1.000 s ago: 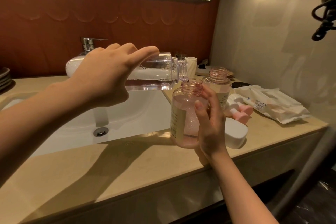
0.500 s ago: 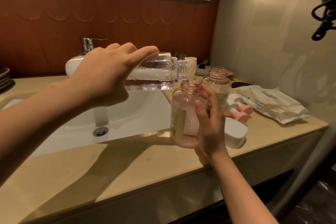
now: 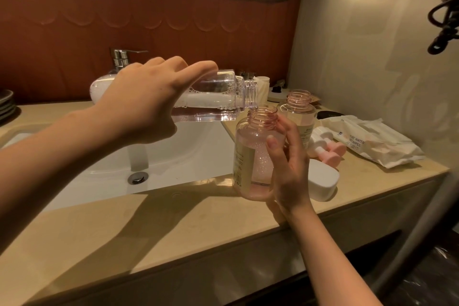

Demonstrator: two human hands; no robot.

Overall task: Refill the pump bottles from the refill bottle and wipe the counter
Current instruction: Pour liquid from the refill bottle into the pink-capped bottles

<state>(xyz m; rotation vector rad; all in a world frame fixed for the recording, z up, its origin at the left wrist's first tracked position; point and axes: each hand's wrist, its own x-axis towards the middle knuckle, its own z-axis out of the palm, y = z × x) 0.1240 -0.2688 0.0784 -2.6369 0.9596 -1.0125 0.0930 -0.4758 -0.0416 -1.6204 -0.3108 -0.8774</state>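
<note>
Clear refill bottle (image 3: 213, 103) sideways in left hand (image 3: 141, 107), middle hidden, right hand (image 3: 289, 169) gripping pink pump bottle (image 3: 252, 151), label (image 3: 244, 166) unreadable.

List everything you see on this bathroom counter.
counter: one, beige, foreground
sink: one, white, left
faucet: one, chrome, behind sink
front pump bottle: one, pink, beside sink
back pump bottle: one, pink-necked, behind it
refill bottle: one, clear, tipped over front bottle's mouth
pump heads: two, pink and white, lying right of bottles
box: one, white, beside pump heads
wipes pack: one, white, counter's right end
left hand: one, holds refill bottle
right hand: one, holds front pump bottle
</note>
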